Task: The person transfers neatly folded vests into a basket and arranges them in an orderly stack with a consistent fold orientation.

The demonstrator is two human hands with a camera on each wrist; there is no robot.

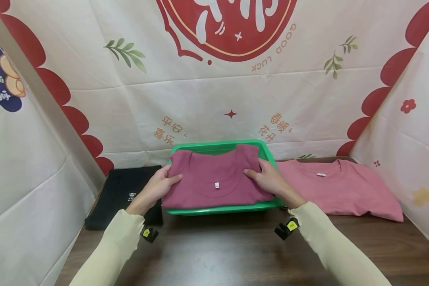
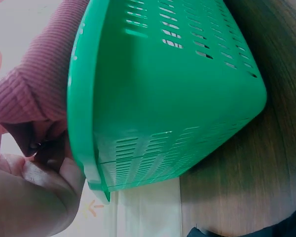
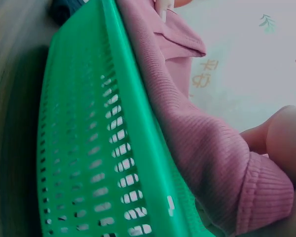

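A folded plum-coloured shirt point(image 1: 200, 171) with a small white neck label lies across the top of a green plastic basket point(image 1: 221, 209). My left hand point(image 1: 161, 183) grips the shirt's left side, thumb on top. On the opposite side my right hand point(image 1: 269, 178) pinches it the same way; its fingers are under the cloth. Ribbed fabric point(image 2: 47, 64) bunches over the hand beside the basket rim in the left wrist view. In the right wrist view a ribbed fold point(image 3: 202, 148) hangs past the rim. The basket's inside is mostly hidden by the shirt.
Left of the basket lies a folded black garment point(image 1: 119, 186) with a small white print. To the right a pink T-shirt point(image 1: 346, 190) is spread out, its sleeve near the table's right side. A printed white cloth point(image 1: 200, 95) hangs behind the dark wooden table point(image 1: 214, 250).
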